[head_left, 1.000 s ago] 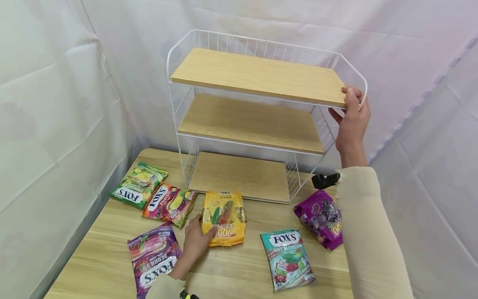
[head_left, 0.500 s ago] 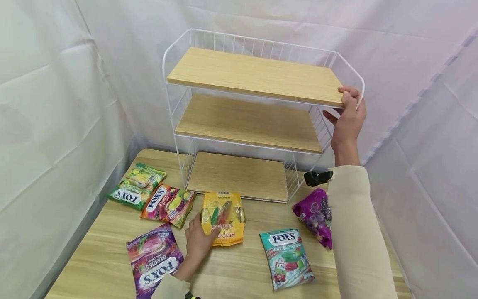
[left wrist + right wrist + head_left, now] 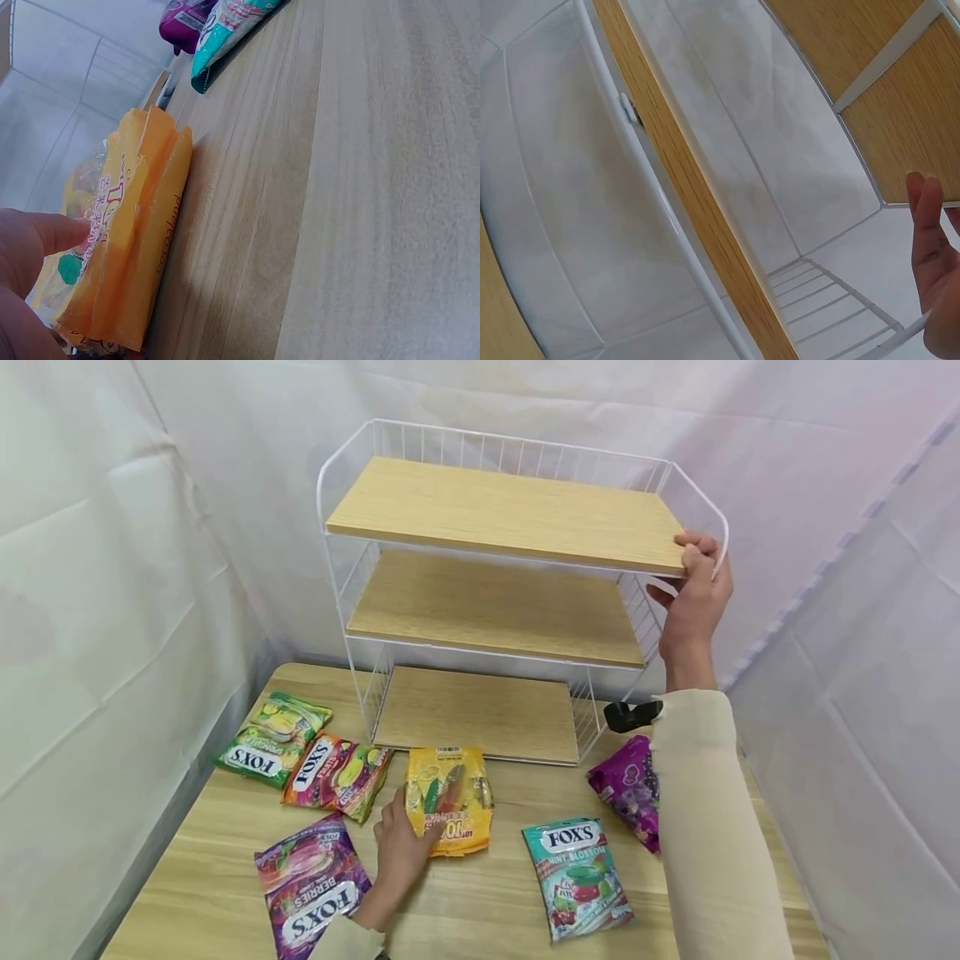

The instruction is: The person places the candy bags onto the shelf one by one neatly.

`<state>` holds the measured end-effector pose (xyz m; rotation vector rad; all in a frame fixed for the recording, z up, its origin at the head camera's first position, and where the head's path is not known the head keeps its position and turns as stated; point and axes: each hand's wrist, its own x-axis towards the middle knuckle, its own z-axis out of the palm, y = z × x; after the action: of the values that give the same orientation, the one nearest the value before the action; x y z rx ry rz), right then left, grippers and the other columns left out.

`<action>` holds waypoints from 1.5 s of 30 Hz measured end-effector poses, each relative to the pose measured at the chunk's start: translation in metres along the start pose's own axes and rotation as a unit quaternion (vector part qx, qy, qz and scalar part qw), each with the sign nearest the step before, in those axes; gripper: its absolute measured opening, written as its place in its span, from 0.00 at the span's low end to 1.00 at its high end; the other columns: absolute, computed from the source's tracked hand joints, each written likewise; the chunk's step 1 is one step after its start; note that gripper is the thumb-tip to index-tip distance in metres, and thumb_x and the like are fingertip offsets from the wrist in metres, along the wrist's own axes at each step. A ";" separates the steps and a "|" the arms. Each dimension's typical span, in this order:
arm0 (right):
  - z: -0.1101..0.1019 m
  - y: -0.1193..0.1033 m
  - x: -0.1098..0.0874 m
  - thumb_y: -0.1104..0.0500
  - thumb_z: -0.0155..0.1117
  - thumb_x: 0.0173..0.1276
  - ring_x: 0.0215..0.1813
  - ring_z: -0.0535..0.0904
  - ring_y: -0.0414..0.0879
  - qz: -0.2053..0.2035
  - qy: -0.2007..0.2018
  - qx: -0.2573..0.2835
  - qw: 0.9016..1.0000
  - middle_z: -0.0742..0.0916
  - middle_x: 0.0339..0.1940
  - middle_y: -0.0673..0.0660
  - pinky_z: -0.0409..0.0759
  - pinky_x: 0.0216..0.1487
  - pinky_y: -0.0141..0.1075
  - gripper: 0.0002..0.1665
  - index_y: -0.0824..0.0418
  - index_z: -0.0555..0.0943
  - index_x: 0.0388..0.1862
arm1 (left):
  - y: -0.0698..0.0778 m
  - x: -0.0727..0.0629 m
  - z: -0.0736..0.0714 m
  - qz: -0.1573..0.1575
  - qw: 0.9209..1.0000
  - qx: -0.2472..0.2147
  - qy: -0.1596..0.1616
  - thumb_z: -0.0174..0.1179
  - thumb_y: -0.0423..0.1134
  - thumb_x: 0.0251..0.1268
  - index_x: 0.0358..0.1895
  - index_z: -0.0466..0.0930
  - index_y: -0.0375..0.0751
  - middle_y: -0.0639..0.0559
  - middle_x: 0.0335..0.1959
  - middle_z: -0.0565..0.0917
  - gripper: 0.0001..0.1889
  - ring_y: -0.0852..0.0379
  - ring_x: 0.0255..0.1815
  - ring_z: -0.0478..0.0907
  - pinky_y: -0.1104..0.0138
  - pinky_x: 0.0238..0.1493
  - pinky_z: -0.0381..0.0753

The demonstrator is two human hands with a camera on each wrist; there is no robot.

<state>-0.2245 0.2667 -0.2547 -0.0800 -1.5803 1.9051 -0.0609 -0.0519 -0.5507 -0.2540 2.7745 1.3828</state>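
Yellow plastic candy pouch [image 3: 453, 793], green and red shapes on its front, lies on the pale wood desk [image 3: 465, 914], just in front of the three-tier white-wire rack with wood boards [image 3: 502, 514]. Reads "LOT 100", inverted in head view; "cocoaland" along the side. Left hand [image 3: 403, 845]: grip clamped on pouch's left edge. Right hand [image 3: 696, 602]: grip clamped on rack's top-right corner. Fox's: teal plastic "MINT BLOSSOM" bag [image 3: 577, 878], purple plastic "BERRIES" bag [image 3: 313, 885].

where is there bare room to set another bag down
Bare: the top board left of the right hand, the middle board, the bottom board, and the table between the yellow bag and teal bag. Crowded: the table's left, with the green bag, orange bag, berries bag and left hand.
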 end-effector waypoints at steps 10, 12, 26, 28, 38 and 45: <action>-0.001 0.002 -0.004 0.53 0.50 0.67 0.36 0.82 0.47 -0.015 0.010 -0.017 1.000 0.80 0.51 0.55 0.76 0.28 0.33 0.12 0.54 0.79 0.43 | -0.005 -0.005 0.003 0.014 1.000 -0.003 -0.001 0.71 0.47 0.52 0.74 0.46 0.35 0.25 0.62 0.61 0.52 0.29 0.55 0.60 0.41 0.46 0.71; 0.001 0.001 -0.004 0.53 0.50 0.67 0.36 0.83 0.47 -0.014 0.009 -0.016 1.000 0.80 0.51 0.55 0.76 0.27 0.33 0.12 0.54 0.80 0.43 | -0.006 -0.004 0.003 0.015 1.000 0.004 0.006 0.72 0.49 0.50 0.75 0.46 0.36 0.26 0.61 0.61 0.54 0.29 0.54 0.60 0.42 0.45 0.72; 0.002 -0.003 -0.001 0.54 0.51 0.67 0.35 0.83 0.46 -0.014 0.017 -0.021 1.000 0.81 0.46 0.55 0.74 0.26 0.32 0.12 0.53 0.80 0.42 | -0.001 0.003 0.008 0.030 0.998 0.041 0.024 0.74 0.52 0.45 0.75 0.43 0.34 0.26 0.61 0.62 0.59 0.28 0.53 0.61 0.44 0.45 0.70; 0.002 -0.003 0.000 0.54 0.51 0.67 0.35 0.83 0.46 -0.015 0.017 -0.016 1.000 0.81 0.45 0.55 0.74 0.26 0.33 0.12 0.53 0.80 0.42 | -0.001 0.004 0.007 0.030 0.998 0.047 0.020 0.74 0.52 0.46 0.75 0.43 0.35 0.27 0.61 0.62 0.59 0.29 0.52 0.61 0.45 0.43 0.72; 0.008 0.001 0.002 0.54 0.51 0.67 0.34 0.82 0.46 -0.017 0.008 -0.012 1.000 0.81 0.42 0.55 0.73 0.25 0.32 0.11 0.53 0.80 0.42 | -0.005 0.008 0.000 0.046 0.997 0.056 0.015 0.75 0.49 0.44 0.75 0.45 0.37 0.28 0.60 0.63 0.58 0.31 0.51 0.63 0.48 0.38 0.75; 0.010 0.001 0.002 0.53 0.50 0.67 0.35 0.82 0.46 -0.024 0.003 -0.028 0.999 0.81 0.45 0.54 0.74 0.27 0.33 0.12 0.52 0.80 0.42 | -0.009 0.010 -0.001 0.067 0.995 0.067 0.011 0.76 0.47 0.43 0.75 0.48 0.36 0.29 0.58 0.65 0.57 0.35 0.49 0.63 0.52 0.38 0.73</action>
<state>-0.2315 0.2590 -0.2522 -0.0693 -1.6172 1.8228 -0.0697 -0.0589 -0.5582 -0.0794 2.9361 1.2165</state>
